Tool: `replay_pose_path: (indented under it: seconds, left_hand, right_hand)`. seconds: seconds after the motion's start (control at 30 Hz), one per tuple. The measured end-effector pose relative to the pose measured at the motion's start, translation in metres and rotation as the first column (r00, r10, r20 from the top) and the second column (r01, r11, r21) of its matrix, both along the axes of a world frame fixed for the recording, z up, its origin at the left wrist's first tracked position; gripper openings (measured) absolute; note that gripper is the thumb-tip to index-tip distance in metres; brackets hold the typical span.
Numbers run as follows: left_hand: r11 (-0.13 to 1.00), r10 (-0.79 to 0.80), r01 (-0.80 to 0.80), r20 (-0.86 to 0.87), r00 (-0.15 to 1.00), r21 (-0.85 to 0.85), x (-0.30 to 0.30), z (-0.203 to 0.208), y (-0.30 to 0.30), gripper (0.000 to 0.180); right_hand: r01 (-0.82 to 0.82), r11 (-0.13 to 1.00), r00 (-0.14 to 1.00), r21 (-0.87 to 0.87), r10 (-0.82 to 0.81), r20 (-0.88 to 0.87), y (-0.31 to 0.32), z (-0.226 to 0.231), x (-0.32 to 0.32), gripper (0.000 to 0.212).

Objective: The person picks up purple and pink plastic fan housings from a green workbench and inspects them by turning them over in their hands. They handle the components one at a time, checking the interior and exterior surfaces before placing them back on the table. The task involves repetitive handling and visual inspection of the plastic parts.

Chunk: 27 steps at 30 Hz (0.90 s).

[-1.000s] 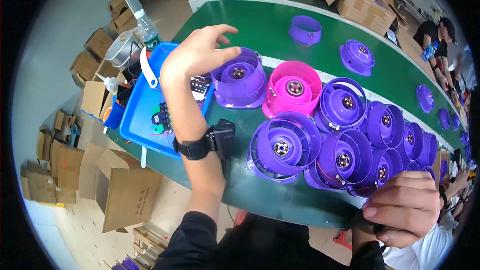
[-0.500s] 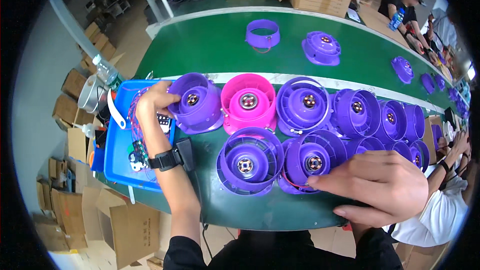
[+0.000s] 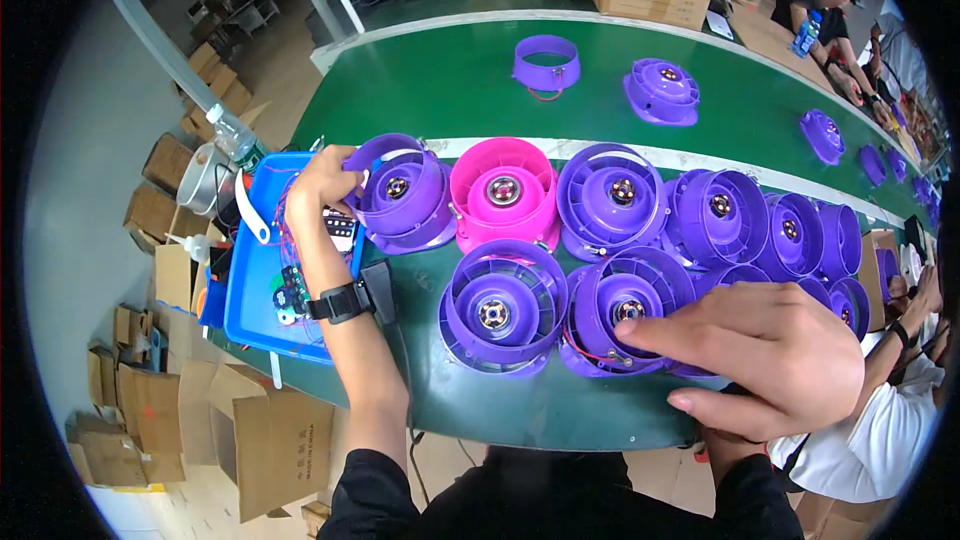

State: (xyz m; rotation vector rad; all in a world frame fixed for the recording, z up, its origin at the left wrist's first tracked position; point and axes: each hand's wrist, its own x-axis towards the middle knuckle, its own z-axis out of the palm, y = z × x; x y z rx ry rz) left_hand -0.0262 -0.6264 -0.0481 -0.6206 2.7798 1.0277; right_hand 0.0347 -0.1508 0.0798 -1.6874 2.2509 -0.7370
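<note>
My left hand (image 3: 325,190) has its fingers closed on the rim of a purple fan ring (image 3: 432,185) at the left end of the back row. That ring sits tilted on its purple base, with a light gap showing at its top. Beside it stands a pink fan housing (image 3: 503,225). My right hand (image 3: 765,355) hovers over the front row, index finger stretched out and thumb apart, with nothing visible in it. Its fingertip is at the metal hub of a purple fan housing (image 3: 590,305) with a red wire. Another purple fan housing (image 3: 500,355) stands to its left.
A blue tray (image 3: 245,290) holding wires, small circuit boards and a white-handled tool lies at the left. More purple housings (image 3: 795,235) crowd the right, and several stand across the green table (image 3: 440,70). Co-workers sit at the right; cardboard boxes (image 3: 275,430) stand on the floor.
The purple ring in my left hand has tilted and lifted a little off its base. My right index fingertip has moved from the red wire up to the hub. The whole view has shifted slightly.
</note>
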Motion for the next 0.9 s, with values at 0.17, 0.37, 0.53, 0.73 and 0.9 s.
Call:
replay_pose_path:
  seconds: [0.17, 0.37, 0.53, 0.73, 0.9]
  left_hand:
    - [0.951, 0.082, -0.124, -0.156, 0.984, -0.284, 0.010, 0.022, -0.002, 0.038]
    - [0.871, 0.226, -0.333, -0.307, 0.924, -0.360, 0.013, 0.047, 0.033, 0.043]
    - [0.871, 0.319, -0.483, -0.643, 0.696, -0.091, 0.016, 0.047, 0.019, 0.035]
    - [0.955, 0.181, -0.295, -0.757, 0.628, -0.017, 0.022, 0.064, 0.037, 0.037]
    - [0.973, -0.049, -0.159, -0.819, 0.571, -0.169, 0.040, 0.096, 0.090, 0.029]
  right_hand:
    - [0.024, 0.999, 1.000, -0.030, -0.024, 0.004, -0.002, 0.000, -0.001, 0.047]
    - [0.028, 0.998, 1.000, -0.057, -0.027, 0.013, -0.001, -0.012, -0.015, 0.020]
    - [0.125, 0.949, 0.987, -0.288, -0.148, -0.060, -0.011, -0.017, -0.017, 0.016]
    - [0.077, 0.980, 0.987, -0.184, -0.102, -0.126, -0.006, 0.001, -0.022, 0.011]
    - [0.240, 0.889, 0.939, -0.389, -0.314, -0.138, -0.021, -0.013, -0.019, 0.030]
